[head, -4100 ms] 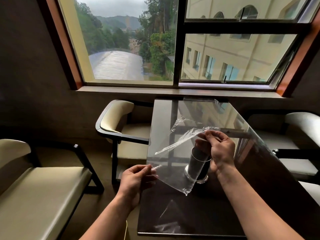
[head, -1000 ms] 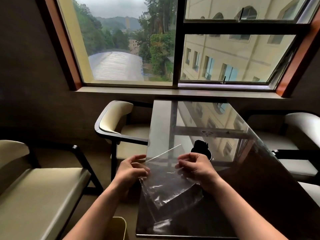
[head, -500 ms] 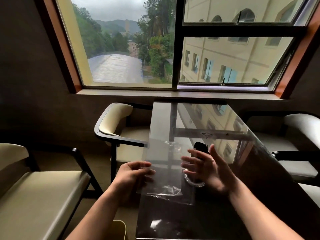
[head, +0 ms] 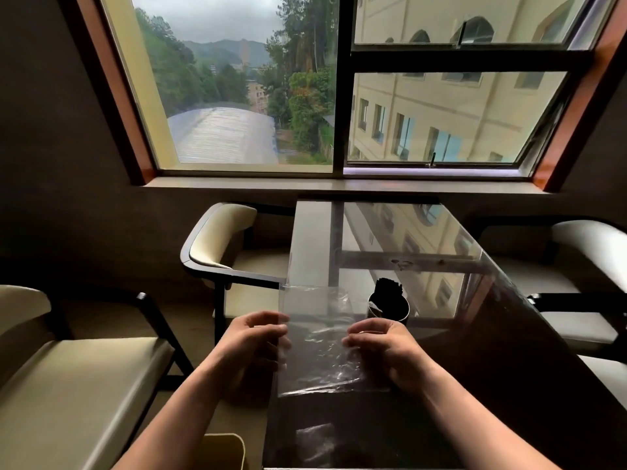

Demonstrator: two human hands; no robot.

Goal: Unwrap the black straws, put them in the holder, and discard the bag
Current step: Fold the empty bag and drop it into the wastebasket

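Note:
An empty clear plastic bag (head: 317, 337) is held upright and flat above the near part of the dark glossy table (head: 475, 385). My left hand (head: 254, 337) pinches its left edge. My right hand (head: 383, 347) grips its right edge with curled fingers. Just behind my right hand stands the round metal holder (head: 390, 308), with the tops of the black straws (head: 388, 287) sticking out of it.
A pale bin (head: 220, 451) shows at the bottom edge, left of the table. Cream chairs stand to the left (head: 224, 252) and near left (head: 68, 368), with another at the right (head: 583, 273). A large window (head: 339, 96) is behind the table.
My right hand was open half a second ago and has closed on the bag's right edge. The bag is now spread flat and higher between both hands.

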